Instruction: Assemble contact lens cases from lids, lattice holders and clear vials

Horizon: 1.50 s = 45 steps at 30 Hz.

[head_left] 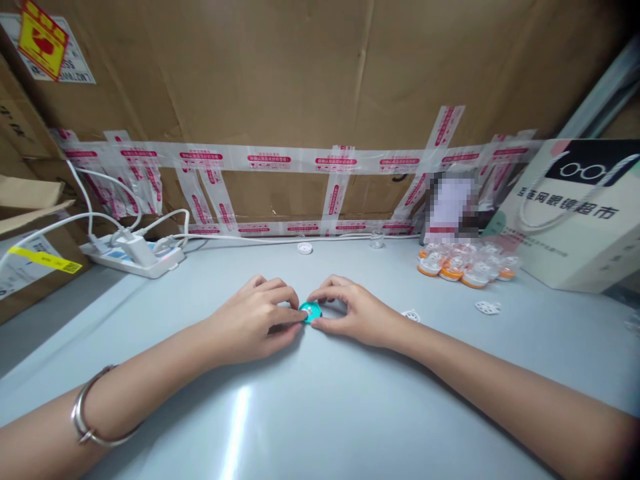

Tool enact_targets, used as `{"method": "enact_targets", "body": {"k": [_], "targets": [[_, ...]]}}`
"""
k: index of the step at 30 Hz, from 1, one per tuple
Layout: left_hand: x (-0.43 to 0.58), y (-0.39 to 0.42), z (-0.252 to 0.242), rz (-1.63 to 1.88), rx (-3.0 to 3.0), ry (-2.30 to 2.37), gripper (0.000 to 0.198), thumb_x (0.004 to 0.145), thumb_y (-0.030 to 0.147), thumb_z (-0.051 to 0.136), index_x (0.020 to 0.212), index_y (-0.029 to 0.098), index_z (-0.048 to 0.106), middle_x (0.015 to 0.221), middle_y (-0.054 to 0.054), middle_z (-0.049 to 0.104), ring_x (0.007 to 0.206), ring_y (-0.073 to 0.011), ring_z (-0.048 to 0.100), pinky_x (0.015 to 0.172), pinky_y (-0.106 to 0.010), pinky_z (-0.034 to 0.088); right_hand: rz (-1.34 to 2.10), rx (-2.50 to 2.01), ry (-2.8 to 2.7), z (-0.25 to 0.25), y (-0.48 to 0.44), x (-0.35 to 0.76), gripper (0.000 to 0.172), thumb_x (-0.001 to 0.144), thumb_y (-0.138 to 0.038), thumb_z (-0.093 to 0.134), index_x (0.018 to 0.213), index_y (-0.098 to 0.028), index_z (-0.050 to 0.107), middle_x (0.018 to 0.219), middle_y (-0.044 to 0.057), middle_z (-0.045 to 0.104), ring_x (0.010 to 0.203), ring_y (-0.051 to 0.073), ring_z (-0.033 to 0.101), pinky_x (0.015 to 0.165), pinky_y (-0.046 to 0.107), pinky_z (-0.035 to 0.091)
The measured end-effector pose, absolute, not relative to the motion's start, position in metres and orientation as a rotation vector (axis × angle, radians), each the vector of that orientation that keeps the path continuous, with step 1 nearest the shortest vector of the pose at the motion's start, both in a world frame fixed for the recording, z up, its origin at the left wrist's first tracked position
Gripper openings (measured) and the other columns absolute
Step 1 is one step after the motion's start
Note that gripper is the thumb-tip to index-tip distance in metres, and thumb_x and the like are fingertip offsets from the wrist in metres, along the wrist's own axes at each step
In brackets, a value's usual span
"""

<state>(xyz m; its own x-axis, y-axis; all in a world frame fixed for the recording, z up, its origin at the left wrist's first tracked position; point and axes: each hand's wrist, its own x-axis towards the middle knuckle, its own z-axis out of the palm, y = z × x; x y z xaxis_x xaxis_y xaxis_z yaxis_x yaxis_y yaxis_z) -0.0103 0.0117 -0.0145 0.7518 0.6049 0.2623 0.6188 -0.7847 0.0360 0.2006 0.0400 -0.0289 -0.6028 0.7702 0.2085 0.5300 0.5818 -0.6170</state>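
Observation:
A small round teal piece (311, 312) with something pale at its middle is held low over the grey table (320, 413), between both hands. My left hand (270, 317) grips its left edge with closed fingertips. On its right side, my right hand (345, 308) pinches it, with the thumb at the near edge and the fingers at the far edge. Just behind the right wrist lies a white perforated piece (411, 315), partly hidden. A white round cap (305, 248) rests farther back, and a clear small part (377, 240) stands to its right.
Several clear cases with orange and white bases (463, 267) cluster at the right, near another white perforated piece (488, 307). A paper bag (570, 213) stands behind them. At the left are a power strip (155, 267) with cables and a carton (40, 267). Large cardboard (270, 80) backs the table.

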Motion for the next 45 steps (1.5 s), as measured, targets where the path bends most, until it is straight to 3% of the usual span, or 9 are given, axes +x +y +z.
{"method": "enact_targets", "body": {"k": [4,10,14,19,23,31,41,45], "targets": [[-0.010,0.013,-0.013,-0.447,-2.984,-1.122,0.023,0.083,0.021,0.050,0.097,0.027,0.066,0.093,-0.002,0.063,0.087,-0.0169,0.055,0.077,-0.032,0.036,0.703,-1.039,-2.361,-0.029,0.040,0.200,0.024,0.072,-0.027,0.063,0.095,-0.022,0.066,0.091,0.004,0.057,0.087,0.017,0.054,0.084,0.032,0.041],[-0.032,0.036,-0.014,-0.871,-2.933,-1.451,0.019,0.083,0.028,0.051,0.090,0.020,0.066,0.092,-0.004,0.062,0.086,-0.0164,0.058,0.078,-0.027,0.043,0.705,-1.070,-2.336,-0.030,0.038,0.199,0.026,0.071,-0.029,0.064,0.096,-0.023,0.066,0.094,0.004,0.057,0.092,0.019,0.054,0.087,0.033,0.040],[-0.043,0.050,-0.020,-0.802,-2.864,-1.715,0.023,0.076,0.036,0.060,0.091,0.019,0.065,0.090,-0.004,0.062,0.082,-0.0171,0.058,0.071,-0.026,0.045,0.703,-1.062,-2.328,-0.031,0.039,0.200,0.027,0.070,-0.028,0.064,0.097,-0.022,0.065,0.094,0.004,0.058,0.090,0.018,0.055,0.086,0.033,0.041],[-0.037,0.054,-0.027,-0.890,-2.958,-1.779,0.015,0.075,0.032,0.061,0.080,0.019,0.067,0.082,-0.002,0.064,0.076,-0.0145,0.059,0.066,-0.023,0.045,0.742,-1.054,-2.303,-0.032,0.040,0.200,0.035,0.066,-0.033,0.070,0.099,-0.021,0.064,0.095,0.005,0.059,0.088,0.018,0.056,0.083,0.032,0.042],[-0.036,0.053,-0.028,-0.790,-2.923,-1.678,0.014,0.079,0.029,0.057,0.080,0.020,0.068,0.079,-0.001,0.065,0.072,-0.0136,0.059,0.065,-0.023,0.044,0.846,-1.084,-2.212,-0.026,0.039,0.201,0.044,0.063,-0.042,0.072,0.100,-0.021,0.064,0.094,0.004,0.061,0.087,0.017,0.056,0.078,0.029,0.043],[-0.038,0.053,-0.019,-0.253,-2.701,-1.170,0.021,0.082,0.019,0.048,0.080,0.017,0.068,0.077,-0.006,0.066,0.074,-0.0188,0.059,0.071,-0.029,0.043,0.797,-1.180,-1.925,-0.007,0.037,0.205,0.033,0.071,-0.049,0.062,0.092,-0.023,0.067,0.087,0.001,0.067,0.084,0.016,0.056,0.073,0.029,0.039],[-0.047,0.056,-0.014,-0.575,-2.949,-1.723,0.015,0.074,0.033,0.061,0.078,0.020,0.068,0.076,-0.001,0.068,0.071,-0.0155,0.061,0.063,-0.023,0.045,0.785,-1.115,-1.904,-0.005,0.034,0.205,0.028,0.074,-0.046,0.060,0.086,-0.022,0.068,0.089,0.003,0.068,0.087,0.018,0.059,0.074,0.030,0.044],[-0.047,0.056,-0.011,-0.494,-2.943,-1.619,0.016,0.078,0.030,0.056,0.081,0.020,0.068,0.079,-0.002,0.068,0.072,-0.0158,0.061,0.066,-0.024,0.045,0.774,-1.099,-1.905,-0.005,0.034,0.205,0.026,0.075,-0.044,0.059,0.085,-0.021,0.068,0.088,0.003,0.069,0.085,0.018,0.060,0.075,0.029,0.045]]}}
